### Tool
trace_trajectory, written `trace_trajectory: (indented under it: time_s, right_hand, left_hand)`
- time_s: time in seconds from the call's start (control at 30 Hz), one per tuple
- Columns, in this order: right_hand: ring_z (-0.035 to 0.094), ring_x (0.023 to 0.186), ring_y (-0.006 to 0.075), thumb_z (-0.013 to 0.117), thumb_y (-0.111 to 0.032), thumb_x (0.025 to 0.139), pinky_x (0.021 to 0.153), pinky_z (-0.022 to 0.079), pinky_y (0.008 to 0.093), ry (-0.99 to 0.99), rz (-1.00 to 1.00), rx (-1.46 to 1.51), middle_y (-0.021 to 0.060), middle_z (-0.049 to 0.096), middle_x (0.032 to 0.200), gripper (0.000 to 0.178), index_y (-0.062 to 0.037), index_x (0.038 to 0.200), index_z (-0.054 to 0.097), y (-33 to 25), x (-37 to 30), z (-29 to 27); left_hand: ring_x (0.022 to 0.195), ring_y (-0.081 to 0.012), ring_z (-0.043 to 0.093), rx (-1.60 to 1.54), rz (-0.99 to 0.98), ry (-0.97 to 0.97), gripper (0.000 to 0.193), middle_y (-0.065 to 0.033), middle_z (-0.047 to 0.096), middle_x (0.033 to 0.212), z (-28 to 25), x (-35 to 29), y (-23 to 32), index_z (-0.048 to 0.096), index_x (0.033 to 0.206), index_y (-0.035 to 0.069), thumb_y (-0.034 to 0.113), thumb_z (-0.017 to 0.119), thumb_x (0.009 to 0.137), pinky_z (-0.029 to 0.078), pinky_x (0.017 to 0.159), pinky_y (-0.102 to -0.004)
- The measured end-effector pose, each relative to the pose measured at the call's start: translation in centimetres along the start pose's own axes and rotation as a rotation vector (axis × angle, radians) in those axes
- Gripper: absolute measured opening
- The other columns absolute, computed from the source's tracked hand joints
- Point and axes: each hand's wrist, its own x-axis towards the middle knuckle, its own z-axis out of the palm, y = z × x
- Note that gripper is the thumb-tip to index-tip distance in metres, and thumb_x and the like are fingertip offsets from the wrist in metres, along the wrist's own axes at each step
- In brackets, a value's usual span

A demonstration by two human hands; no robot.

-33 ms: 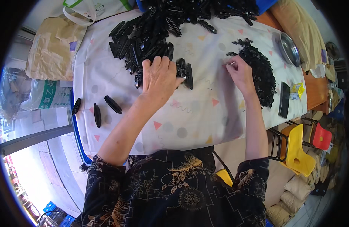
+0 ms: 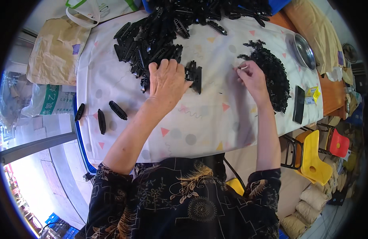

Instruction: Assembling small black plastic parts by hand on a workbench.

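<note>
My left hand [image 2: 166,81] lies palm down at the near edge of a heap of long black plastic parts [image 2: 152,44]. Its fingers curl over black pieces mostly hidden beneath, and the thumb presses against a black plastic part [image 2: 196,79] that sticks out on the right. My right hand [image 2: 253,77] is closed in a pinch beside a pile of small black pieces [image 2: 273,73]. A tiny pale sliver and a dark speck show at its fingertips, too small to name. Three separate long black parts [image 2: 118,110] lie at the left of the table.
A patterned white cloth [image 2: 184,137] covers the table. On the right are a metal bowl [image 2: 304,51], a black phone [image 2: 298,104] and a small yellow box [image 2: 312,95]. A brown paper bag [image 2: 58,55] stands left; yellow [image 2: 316,157] and red chairs [image 2: 338,144] stand right.
The fingertips of my right hand have shifted slightly, and the pale sliver sits at a different angle. My left hand keeps its place on the black parts.
</note>
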Motion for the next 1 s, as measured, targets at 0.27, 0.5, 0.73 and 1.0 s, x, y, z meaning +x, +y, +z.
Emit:
trace_trajectory:
  time_s: [0.27,0.5,0.73,1.0]
  right_hand:
    - [0.062,0.072,0.0164,0.06,-0.002,0.086,0.064,0.05,0.0269,-0.03,0.305,1.01,0.0104,0.065,0.085,0.016,-0.0034,0.102,0.056,-3.8,-9.0,1.4]
    - [0.063,0.075,0.0168,0.061,0.0,0.085,0.067,0.05,0.0267,-0.053,0.336,1.115,0.0098,0.065,0.086,0.013,-0.0037,0.097,0.058,-5.0,-11.7,2.8]
    - [0.06,0.074,0.0133,0.062,-0.002,0.085,0.069,0.048,0.0246,-0.061,0.265,1.045,0.0068,0.064,0.085,0.008,-0.0041,0.093,0.059,-6.6,-12.7,3.9]
    - [0.057,0.079,0.0149,0.061,0.004,0.082,0.066,0.045,0.0265,-0.232,-0.292,0.226,0.0047,0.055,0.09,0.009,0.0011,0.091,0.059,-10.4,-11.3,1.9]
  left_hand:
    - [0.09,-0.0205,0.047,0.076,0.025,0.049,0.015,-0.0048,0.051,0.089,1.4,-1.4,0.8,0.057,0.086,0.009,0.008,0.061,0.071,0.032,0.081,-0.0407]
    - [0.101,-0.0219,0.048,0.071,0.168,0.311,0.02,-0.0066,0.056,0.097,1.7,-2.7,0.5,0.054,0.086,0.009,0.004,0.061,0.068,0.033,0.085,-0.0404]
    - [0.064,-0.0266,0.06,-0.844,-0.146,0.072,0.032,-0.0118,0.06,0.089,-0.7,-5.1,2.6,0.043,0.101,0.003,0.003,0.066,0.078,0.049,0.058,-0.0364]
    - [0.079,-0.0148,0.061,-1.583,-0.318,-0.266,0.046,-0.0093,0.062,0.094,0.7,-7.4,3.7,0.048,0.115,0.002,0.002,0.068,0.074,0.051,0.069,-0.0276]
